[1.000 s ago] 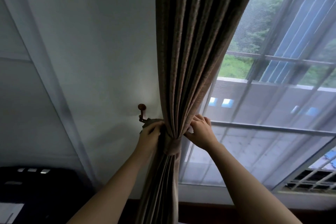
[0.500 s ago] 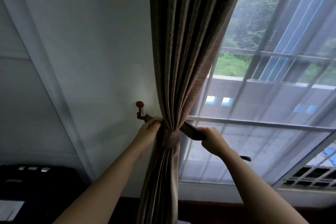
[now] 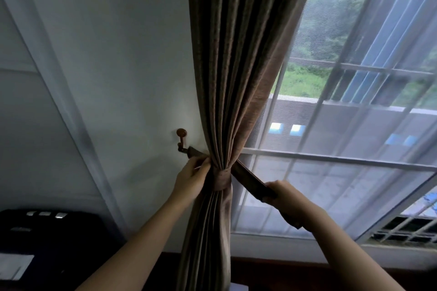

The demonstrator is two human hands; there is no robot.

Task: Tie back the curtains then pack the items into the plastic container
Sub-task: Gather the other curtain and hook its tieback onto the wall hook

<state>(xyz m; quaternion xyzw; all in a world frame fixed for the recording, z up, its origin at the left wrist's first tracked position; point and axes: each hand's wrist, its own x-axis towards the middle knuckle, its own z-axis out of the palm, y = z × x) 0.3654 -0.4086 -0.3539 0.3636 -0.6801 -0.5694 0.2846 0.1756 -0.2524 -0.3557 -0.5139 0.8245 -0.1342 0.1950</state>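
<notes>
A brown curtain (image 3: 238, 59) hangs in front of me, gathered at its waist by a matching fabric tieback (image 3: 250, 181). One end of the tieback runs left to a wooden wall hook (image 3: 181, 139). My left hand (image 3: 192, 178) grips the gathered curtain and the band at the left side of the bundle. My right hand (image 3: 281, 192) holds the tieback's free end, pulled out taut to the lower right of the curtain. The plastic container and the items are not in view.
A sheer white curtain (image 3: 350, 149) covers the window to the right, with a rail and greenery outside. A white wall stands to the left. A dark appliance (image 3: 47, 238) sits at the lower left, and a dark ledge runs along the bottom.
My right hand left the gathered curtain and drew the tieback's free end out to the lower right. My left hand stayed at the bundle.
</notes>
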